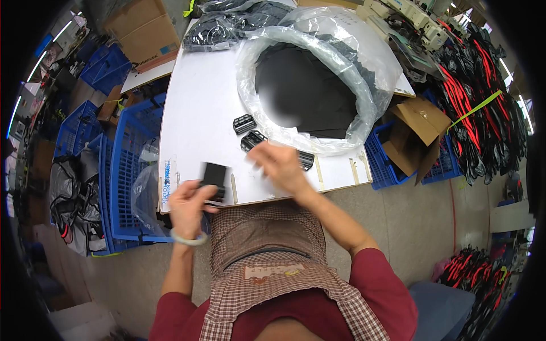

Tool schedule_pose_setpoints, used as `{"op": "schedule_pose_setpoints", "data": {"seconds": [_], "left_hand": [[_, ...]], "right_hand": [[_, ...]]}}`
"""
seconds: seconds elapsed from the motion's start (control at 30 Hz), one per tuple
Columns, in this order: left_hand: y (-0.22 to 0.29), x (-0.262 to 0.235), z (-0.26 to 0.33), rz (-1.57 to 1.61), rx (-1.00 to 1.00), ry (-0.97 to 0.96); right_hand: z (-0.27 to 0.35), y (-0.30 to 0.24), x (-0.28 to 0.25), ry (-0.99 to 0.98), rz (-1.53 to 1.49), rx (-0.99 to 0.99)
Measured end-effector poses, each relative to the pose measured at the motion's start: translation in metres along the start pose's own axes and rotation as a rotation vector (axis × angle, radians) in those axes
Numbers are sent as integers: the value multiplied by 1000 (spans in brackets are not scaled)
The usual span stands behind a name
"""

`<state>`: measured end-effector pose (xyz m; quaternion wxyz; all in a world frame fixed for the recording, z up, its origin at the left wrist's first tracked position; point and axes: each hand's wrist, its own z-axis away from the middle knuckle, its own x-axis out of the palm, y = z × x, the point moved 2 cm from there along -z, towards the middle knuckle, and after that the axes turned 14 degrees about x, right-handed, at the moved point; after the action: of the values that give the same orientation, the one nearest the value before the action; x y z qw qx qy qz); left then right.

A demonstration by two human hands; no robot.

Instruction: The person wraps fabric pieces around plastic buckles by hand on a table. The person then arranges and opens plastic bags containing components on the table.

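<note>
My left hand (191, 209) is closed at the table's front left edge, thumb and fingers pinching a flat black piece (214, 174) whose wide, strap-like end stands up above the grip. Its lower part is partly covered by my fingers, so I cannot make out the whole shape. Over the front middle of the table, my right hand (282, 169) is blurred by motion with its fingers bent; whether it holds anything is unclear. Beside it lie black slotted plastic buckles: one buckle (245, 124) farther back, another buckle (252, 140) by my fingertips, and a third (307, 161) partly behind my hand.
A large clear plastic bag (250, 85) lies open on the white table (196, 96), with flat black pieces (318, 85) inside. Bagged dark goods (213, 34) lie at the back. Blue crates (128, 153) flank the left side; a cardboard box (418, 131) stands at the right.
</note>
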<state>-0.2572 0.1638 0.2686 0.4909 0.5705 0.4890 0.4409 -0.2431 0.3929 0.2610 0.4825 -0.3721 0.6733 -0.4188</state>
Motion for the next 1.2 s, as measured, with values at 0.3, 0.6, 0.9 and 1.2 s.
{"op": "schedule_pose_setpoints", "data": {"seconds": [0.3,0.6,0.9,1.2], "left_hand": [[-59,-164,-23,-1216,427,61],[-83,116,-73,-891,648,-394],[-54,89,-74,721,-187,-326],[-30,58,-45,599,-266,-452]], "right_hand": [[-49,109,-141,227,958,41],[-36,35,-141,525,456,57],[4,14,-59,-69,-542,333],[-6,-1,-15,-389,-512,422]]}}
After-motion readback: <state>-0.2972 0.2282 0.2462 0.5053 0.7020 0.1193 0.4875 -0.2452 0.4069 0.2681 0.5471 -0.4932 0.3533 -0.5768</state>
